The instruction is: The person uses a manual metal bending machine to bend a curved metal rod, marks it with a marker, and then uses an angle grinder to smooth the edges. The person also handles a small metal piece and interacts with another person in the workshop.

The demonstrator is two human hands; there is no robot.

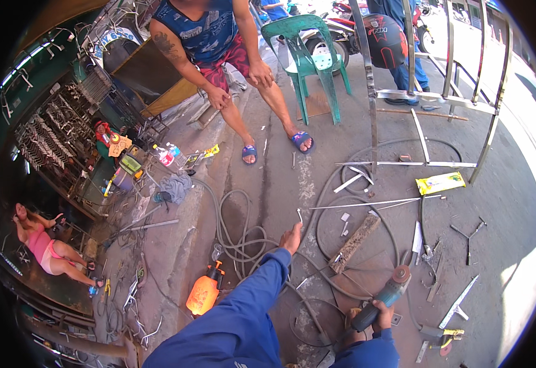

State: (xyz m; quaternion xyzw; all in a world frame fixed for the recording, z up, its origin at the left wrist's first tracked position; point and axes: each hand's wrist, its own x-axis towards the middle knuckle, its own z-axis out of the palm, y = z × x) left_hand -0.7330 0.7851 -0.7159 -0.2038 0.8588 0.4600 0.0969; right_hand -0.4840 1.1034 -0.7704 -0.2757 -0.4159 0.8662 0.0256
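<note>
My left hand (291, 238), at the end of a blue sleeve, reaches forward over the pavement with its fingers closed. A short, thin metal piece with a bent end (300, 214) sticks up from it. Low on the right, my right hand (383, 315) is wrapped round the body of a teal and black angle grinder (379, 299), its grey head pointing away from me. The grinder's disc cannot be made out. Between the hands lies a rough wooden block (355, 243) on the ground. Just beyond, a long thin metal rod (366, 204) lies across a looped cable.
Looped grey hose (237, 236) runs by an orange spray bottle (203, 294). A metal frame (427, 98) stands far right near a yellow packet (440, 183), a Y-shaped wrench (469, 238) and an electrode holder (442, 332). A person in sandals bends beside a green chair (311, 61).
</note>
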